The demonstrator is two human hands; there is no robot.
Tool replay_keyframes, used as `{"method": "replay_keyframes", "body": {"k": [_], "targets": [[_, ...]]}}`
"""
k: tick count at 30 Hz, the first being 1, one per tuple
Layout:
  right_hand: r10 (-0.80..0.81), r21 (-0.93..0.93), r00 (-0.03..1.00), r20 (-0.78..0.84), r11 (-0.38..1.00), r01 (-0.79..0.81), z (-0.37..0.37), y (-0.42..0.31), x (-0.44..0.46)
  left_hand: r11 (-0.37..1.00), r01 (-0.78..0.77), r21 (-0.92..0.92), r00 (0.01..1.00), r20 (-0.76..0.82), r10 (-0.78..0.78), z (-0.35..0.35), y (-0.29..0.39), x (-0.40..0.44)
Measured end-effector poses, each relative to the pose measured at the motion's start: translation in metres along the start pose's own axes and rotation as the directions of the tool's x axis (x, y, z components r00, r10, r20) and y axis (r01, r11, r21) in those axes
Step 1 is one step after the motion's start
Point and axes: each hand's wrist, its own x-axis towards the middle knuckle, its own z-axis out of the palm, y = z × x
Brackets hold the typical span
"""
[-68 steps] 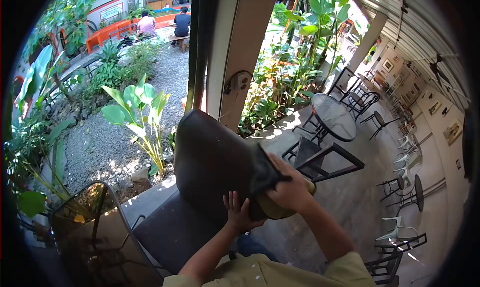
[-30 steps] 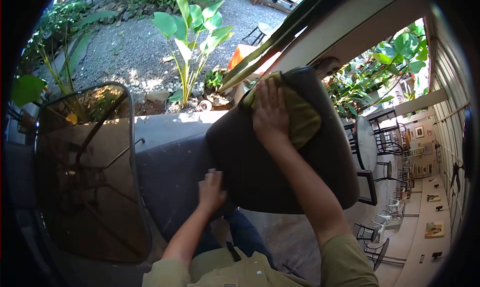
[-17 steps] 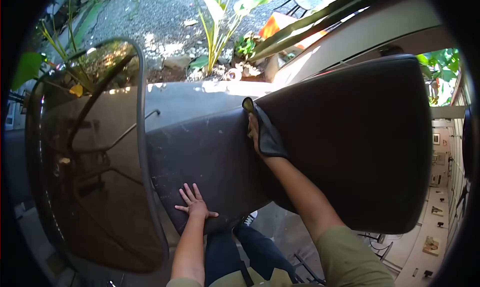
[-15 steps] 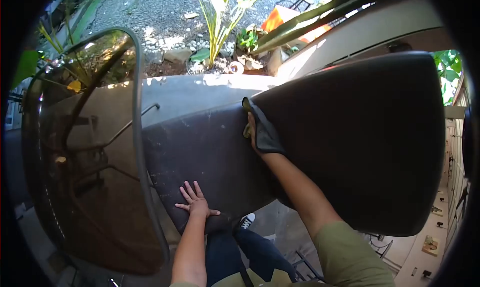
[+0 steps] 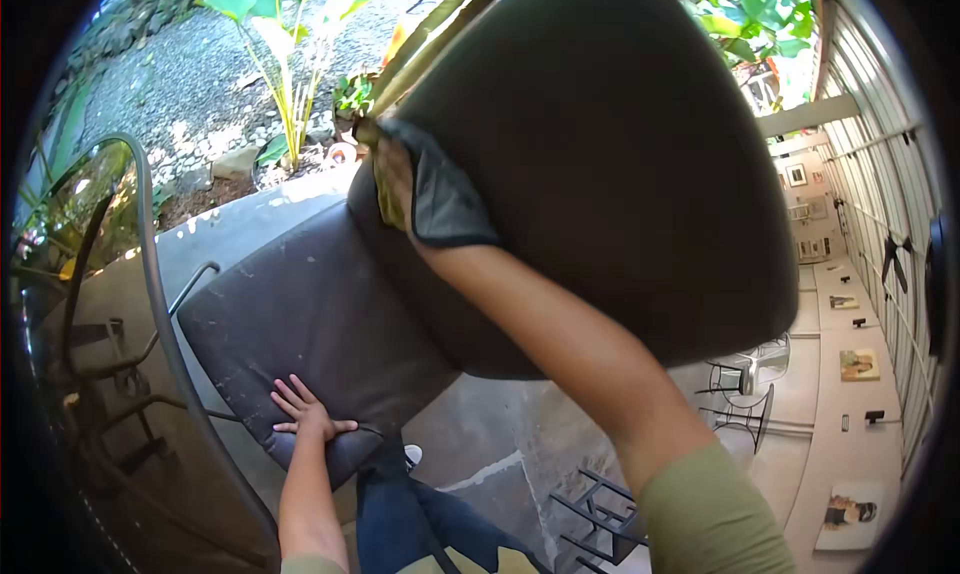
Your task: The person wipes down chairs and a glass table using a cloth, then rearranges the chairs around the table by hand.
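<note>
A dark brown padded chair fills the middle, its seat (image 5: pixel 300 294) low at left and its tall backrest (image 5: pixel 610 164) rising to the right. With fingers spread, my left hand (image 5: pixel 311 420) lies flat on the near part of the seat, holding nothing. A grey cloth with dark edging (image 5: pixel 450 202) is in my right hand (image 5: pixel 396 182), pressed against the backrest's far edge near where it meets the seat. The cloth partly covers my right hand, and a yellowish part of it shows by the fingers.
A tinted glass tabletop with a dark rim (image 5: pixel 150 244) stands close at left. Black metal stools (image 5: pixel 600 519) are on the floor at lower right. Leafy plants (image 5: pixel 290 104) grow beyond a concrete ledge (image 5: pixel 260 209). Pictures (image 5: pixel 858 366) line the right wall.
The view has swung right, so the chair sits further left. My right hand and the cloth have shifted from the seat joint onto the backrest's edge. My left hand stays on the seat.
</note>
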Motion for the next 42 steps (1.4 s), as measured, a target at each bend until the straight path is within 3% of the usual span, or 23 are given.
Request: {"method": "replay_keyframes", "body": {"k": [1, 2, 4, 5, 6, 9, 14, 19, 25, 29, 31, 35, 39, 42], "targets": [[0.003, -0.335, 0.996, -0.086, 0.942, -0.031, -0.022, -0.03, 0.0, 1.0, -0.012, -0.003, 0.999, -0.044, 0.012, 0.003, 0.0, -0.003], [-0.014, -0.342, 0.994, -0.11, 0.94, -0.025, -0.047, -0.034, 0.001, 1.0, -0.027, -0.005, 0.995, -0.096, 0.026, 0.003, 0.003, -0.004], [-0.224, -0.683, 0.975, -0.012, 0.714, 0.156, -0.101, -0.044, -0.008, 0.999, -0.041, 0.009, 0.98, -0.192, 0.042, 0.007, -0.004, -0.009], [-0.217, -0.792, 0.976, -0.023, 0.6, 0.115, -0.126, -0.065, -0.02, 0.999, -0.044, 0.02, 0.975, -0.218, 0.048, 0.007, -0.008, -0.011], [-0.215, -0.88, 0.976, -0.033, 0.47, 0.073, -0.15, -0.087, -0.03, 0.995, -0.093, 0.029, 0.97, -0.224, 0.097, 0.007, -0.012, -0.011], [-0.339, -0.925, 0.925, -0.17, 0.378, -0.032, -0.205, -0.103, -0.05, 0.975, -0.217, 0.039, 0.95, -0.223, 0.22, 0.006, -0.032, -0.016], [-0.207, -0.893, 0.92, -0.332, 0.384, -0.236, -0.232, -0.118, -0.072, 0.997, -0.052, 0.051, 0.986, -0.154, 0.059, 0.026, -0.077, -0.059], [-0.395, -0.884, 0.853, -0.342, 0.442, -0.15, -0.188, -0.082, -0.062, 0.994, -0.073, 0.084, 0.994, -0.072, 0.079, 0.046, -0.081, -0.049], [-0.452, -0.884, 0.874, -0.176, 0.464, 0.062, -0.094, -0.033, -0.069, 0.995, -0.024, 0.095, 1.0, 0.005, 0.024, 0.054, -0.077, -0.027], [-0.341, -0.868, 0.929, -0.146, 0.494, 0.045, -0.024, 0.016, -0.073, 0.996, -0.045, 0.079, 0.999, -0.002, 0.045, 0.056, -0.08, -0.022], [-0.301, -0.803, 0.947, -0.115, 0.59, 0.09, 0.014, 0.041, -0.084, 0.996, -0.031, 0.085, 0.999, 0.029, 0.029, 0.055, -0.078, -0.023], [-0.202, -0.754, 0.977, -0.064, 0.651, 0.085, 0.081, 0.065, -0.102, 0.994, -0.008, 0.108, 0.995, 0.097, -0.003, 0.05, -0.074, -0.019], [-0.005, -0.509, 1.0, 0.007, 0.86, 0.008, 0.135, 0.095, -0.131, 0.994, -0.019, 0.104, 0.997, 0.081, 0.01, 0.053, -0.074, -0.018], [0.069, -0.418, 0.997, 0.03, 0.907, -0.05, 0.16, 0.109, -0.155, 0.994, 0.008, 0.111, 0.997, 0.081, -0.017, 0.052, -0.079, -0.014]]}}
